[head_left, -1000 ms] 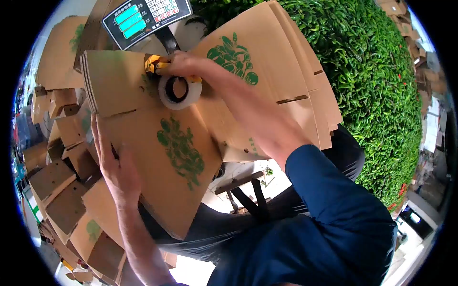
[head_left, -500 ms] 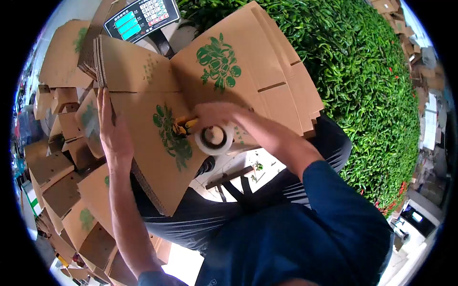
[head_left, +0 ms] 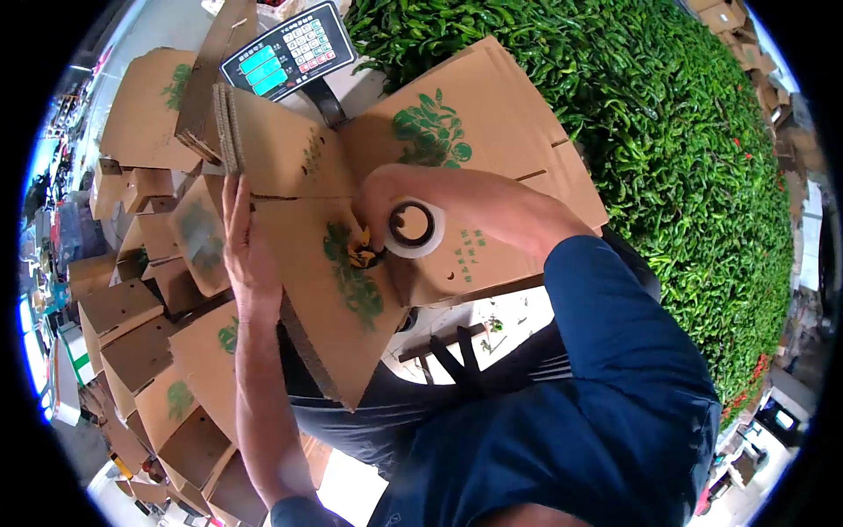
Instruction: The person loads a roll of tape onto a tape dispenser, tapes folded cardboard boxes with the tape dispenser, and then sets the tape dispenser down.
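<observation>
From where I stand, the biggest thing here is the great bank of green chili peppers [head_left: 667,202], flecked with a few red ones. Across from it, on the person's left, rises a jumbled pile of cardboard cartons [head_left: 123,307], several with their tops open; the insides are too dim for me to make out. Over the person's lap, between the two, spread the layered carton panels [head_left: 505,224], bent into a wide angle and printed with green vegetables. Beyond them stands a digital scale [head_left: 288,53], its three displays lit. The two hands are apart: the left hand [head_left: 250,255] lies straight-fingered along the panels' thick outer edge, while the right hand [head_left: 382,195] is closed around a tape dispenser [head_left: 362,255], the grip partly hidden from me. The dispenser's orange-and-black head is at the left panel's print, its clear tape roll [head_left: 441,230] above the crease.
</observation>
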Available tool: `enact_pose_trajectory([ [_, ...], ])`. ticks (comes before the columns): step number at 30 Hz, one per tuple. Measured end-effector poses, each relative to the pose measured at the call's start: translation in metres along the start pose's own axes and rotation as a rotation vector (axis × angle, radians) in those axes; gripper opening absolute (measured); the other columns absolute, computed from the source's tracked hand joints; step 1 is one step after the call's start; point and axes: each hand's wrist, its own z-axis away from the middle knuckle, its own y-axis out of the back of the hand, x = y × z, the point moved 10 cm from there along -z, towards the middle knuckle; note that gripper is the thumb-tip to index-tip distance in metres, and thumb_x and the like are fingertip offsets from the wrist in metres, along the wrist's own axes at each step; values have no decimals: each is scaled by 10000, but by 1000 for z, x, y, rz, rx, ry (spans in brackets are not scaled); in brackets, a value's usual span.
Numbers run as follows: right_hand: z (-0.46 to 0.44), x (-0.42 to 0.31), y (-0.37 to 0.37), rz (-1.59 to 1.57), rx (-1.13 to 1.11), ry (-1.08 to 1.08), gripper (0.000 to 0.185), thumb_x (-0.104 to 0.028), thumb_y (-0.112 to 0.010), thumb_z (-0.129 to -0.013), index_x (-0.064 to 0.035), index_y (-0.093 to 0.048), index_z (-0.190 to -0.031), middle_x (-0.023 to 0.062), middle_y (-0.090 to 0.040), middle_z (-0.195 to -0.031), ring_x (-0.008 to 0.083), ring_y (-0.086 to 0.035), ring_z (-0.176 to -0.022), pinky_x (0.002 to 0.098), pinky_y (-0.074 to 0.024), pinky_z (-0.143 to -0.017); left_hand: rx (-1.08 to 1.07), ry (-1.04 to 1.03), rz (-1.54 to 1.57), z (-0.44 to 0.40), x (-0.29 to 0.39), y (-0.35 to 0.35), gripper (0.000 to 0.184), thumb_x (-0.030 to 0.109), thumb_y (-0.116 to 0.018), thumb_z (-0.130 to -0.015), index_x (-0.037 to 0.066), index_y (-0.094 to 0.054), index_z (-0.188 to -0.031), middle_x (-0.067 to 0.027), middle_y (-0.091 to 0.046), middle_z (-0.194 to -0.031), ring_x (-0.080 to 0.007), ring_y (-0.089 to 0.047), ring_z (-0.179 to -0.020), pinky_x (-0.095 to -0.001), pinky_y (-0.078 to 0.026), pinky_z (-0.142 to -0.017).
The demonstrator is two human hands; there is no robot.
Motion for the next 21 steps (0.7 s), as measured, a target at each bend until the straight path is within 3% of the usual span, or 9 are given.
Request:
enact_pose_trajectory([
  [4, -14, 2, 2, 47, -103, 16, 777, -520, -766, -729, 25, -604, -1258, 175, -693, -1027, 278, -677, -898, 412, -546, -770, -9, -46, -33, 3, 7, -6, 444, 137, -433, -989, 52, -505, -1419, -146, -320, -1577, -273, -321, -1447, -368, -270, -1165],
  [7, -4, -16, 14, 35, 82, 130, 759, -525, -766, -725, 22, -624, -1232, 166, -701, -1000, 284, -679, -848, 399, -547, -734, -10, -94, -71, 1, -1, -4, 452, 140, -439, -985, 88, -503, -1430, -156, -308, -1580, -297, -308, -1452, -389, -262, -1170],
  [9, 35, -28, 12, -52, 44, 65, 761, -531, -764, -728, 23, -625, -1231, 175, -694, -1049, 294, -676, -895, 415, -543, -761, -1, -64, -39, 0, 6, -5, 455, 154, -450, -982, 90, -504, -1430, -154, -303, -1582, -304, -306, -1452, -390, -262, -1171],
  [11, -1, -3, -5, 41, -71, 53, 764, -536, -772, -718, 3, -627, -1239, 179, -683, -1132, 293, -666, -979, 427, -535, -797, 4, -35, 5, 3, 10, -9, 464, 172, -473, -972, 84, -506, -1426, -158, -298, -1581, -313, -303, -1453, -386, -262, -1171],
  [13, -39, 36, -13, 39, 149, 220, 757, -529, -775, -713, -20, -625, -1253, 175, -678, -1158, 280, -655, -1017, 411, -525, -827, 15, -79, -64, 0, 13, -8, 466, 177, -484, -970, 84, -504, -1426, -162, -299, -1580, -317, -305, -1450, -380, -263, -1170],
  [16, 122, -5, 14, -153, 529, -168, 666, -441, -769, -748, -43, -626, -1263, 158, -674, -1181, 257, -647, -1039, 381, -508, -866, 40, -57, -86, 2, 3, 0, 495, 240, -534, -964, 81, -489, -1431, -171, -322, -1562, -322, -349, -1423, -383, -310, -1144],
  [18, 188, -12, 21, -317, 794, -204, 609, -382, -764, -771, -59, -627, -1269, 147, -672, -1196, 241, -641, -1054, 361, -496, -893, 50, 9, -1, 4, 5, 5, 560, 321, -595, -940, 83, -484, -1435, -169, -328, -1557, -324, -371, -1408, -393, -336, -1129],
  [20, 207, 2, 6, -450, 908, 36, 556, -294, -771, -775, -48, -632, -1254, 117, -686, -1144, 210, -638, -1024, 346, -499, -880, 62, 0, -13, 3, -1, 3, 650, 391, -660, -898, 86, -477, -1442, -162, -317, -1565, -319, -381, -1402, -395, -343, -1124],
  [21, 215, -9, -6, -690, 901, 157, 551, -285, -788, -757, -3, -653, -1210, 93, -702, -1049, 195, -641, -996, 335, -510, -885, 41, 47, -8, 4, 0, -1, 678, 353, -683, -896, 77, -440, -1466, -101, -308, -1577, -261, -345, -1423, -380, -313, -1140],
])
